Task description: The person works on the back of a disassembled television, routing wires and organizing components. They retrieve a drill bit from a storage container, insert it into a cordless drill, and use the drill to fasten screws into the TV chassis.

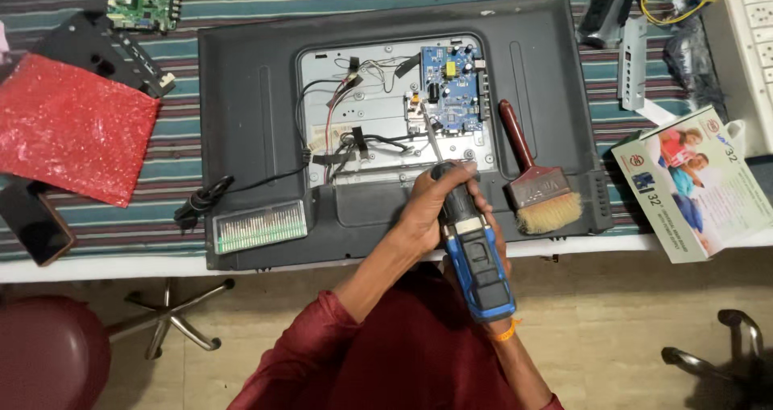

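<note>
Left hand grip wrapped tight around one blue drill, right hand mostly hidden behind it, grip cannot be told, drill tip on one blue board, one brush right of it, one red bag far left on the worktop

Bright, even indoor light; sharp focus.

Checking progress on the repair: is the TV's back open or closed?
Open: the TV shows a panel gap exposing the blue board and wires.
</note>
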